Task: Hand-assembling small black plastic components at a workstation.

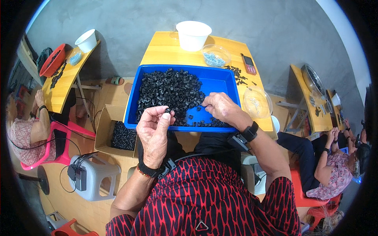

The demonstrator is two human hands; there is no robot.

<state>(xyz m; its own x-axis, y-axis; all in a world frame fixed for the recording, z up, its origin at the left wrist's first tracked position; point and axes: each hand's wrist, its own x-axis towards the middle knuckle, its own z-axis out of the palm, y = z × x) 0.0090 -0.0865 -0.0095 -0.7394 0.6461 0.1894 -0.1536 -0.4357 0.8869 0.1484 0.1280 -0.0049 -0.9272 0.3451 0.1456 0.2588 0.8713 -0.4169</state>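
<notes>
Black piece (168,110) pinched in left hand (153,128) at near rim of tray (222,82). Right hand (223,107) curled by pile (169,90) inside tray, grip unclear. Apparently picks out pieces; probably needs fine pinch next.

Probably small workshop: yellow worktables (161,51), heaped black parts (167,92).

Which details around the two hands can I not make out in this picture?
All in the head view:
- Full shape of the small black piece in the left hand: partly covered by the thumb, and tiny.
- Whether the right hand pinches anything: hidden by the hand itself.
- Blue tray floor under the black heap: covered by pieces.
</notes>
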